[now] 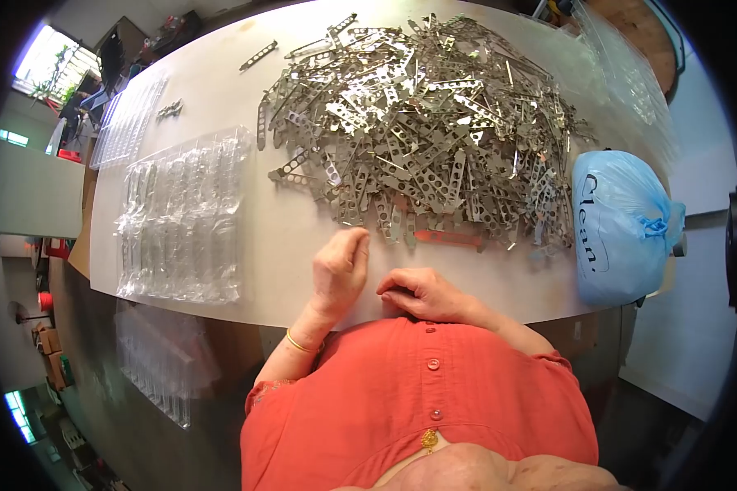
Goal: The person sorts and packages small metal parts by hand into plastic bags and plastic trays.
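Observation:
My left hand [341, 263] is closed, fingers curled together, at the near edge of a big heap of perforated metal strips [434, 123]. A thin shiny metal end shows right at its fingertips; I cannot tell whether the hand grips it. My right hand [422, 293] rests low over the near side of the white table [287, 270], its fingers bent inward and closed. What those fingers hold, if anything, is hidden. Ahead of the right hand, a flat red piece [449, 239] lies along the heap's front edge. The strips are silvery, with rows of round holes.
Clear plastic trays [184, 217] lie on the left, with another tray [128, 114] behind. A few strips [169, 110] sit near them. A tied blue bag marked "Clean." [622, 229] stands at the right edge. Clear plastic bags [622, 74] lie behind it.

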Motion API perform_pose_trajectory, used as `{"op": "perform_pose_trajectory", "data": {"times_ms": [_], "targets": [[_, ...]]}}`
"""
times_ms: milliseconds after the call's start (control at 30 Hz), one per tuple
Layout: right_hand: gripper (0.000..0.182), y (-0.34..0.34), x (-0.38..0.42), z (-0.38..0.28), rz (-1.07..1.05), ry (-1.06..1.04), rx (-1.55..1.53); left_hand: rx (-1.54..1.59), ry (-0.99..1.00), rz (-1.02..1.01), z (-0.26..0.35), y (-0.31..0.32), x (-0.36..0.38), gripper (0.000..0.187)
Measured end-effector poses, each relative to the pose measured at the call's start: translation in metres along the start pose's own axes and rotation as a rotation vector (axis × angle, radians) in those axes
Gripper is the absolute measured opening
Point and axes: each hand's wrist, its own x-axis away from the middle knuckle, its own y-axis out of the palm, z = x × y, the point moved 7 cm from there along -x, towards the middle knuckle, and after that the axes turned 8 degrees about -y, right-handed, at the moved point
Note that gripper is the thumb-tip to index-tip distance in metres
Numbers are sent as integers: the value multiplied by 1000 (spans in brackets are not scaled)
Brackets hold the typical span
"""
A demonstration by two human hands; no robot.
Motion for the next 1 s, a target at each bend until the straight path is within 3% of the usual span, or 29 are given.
{"op": "perform_pose_trajectory", "data": {"times_ms": [67, 133, 233, 367, 567, 667, 767, 1000], "targets": [[11, -2, -1, -6, 15, -83, 32, -45, -6, 51, -4, -14, -17, 6], [11, 0, 0, 0, -51, 97, -48, -226, 4, 142, -8, -27, -35, 9], [10, 0, 1, 0, -20, 18, -49, -295, -82, 136, -28, -30, -57, 12], [11, -2, 2, -2, -4, -21, -5, -384, -41, 119, -33, -20, -72, 19], [12, -1, 3, 3, -27, 39, -51, -435, 22, 51, -27, -4, -75, 14], [11, -3, 1, -3, 11, -41, -9, -479, 61, 52, -32, -1, -76, 11], [11, -3, 4, -1, -10, 60, -47, -538, 125, 73, -30, 2, -76, 11], [10, -3, 1, -4, -5, 9, -17, -444, 149, 57, -27, -1, -75, 7]]}}
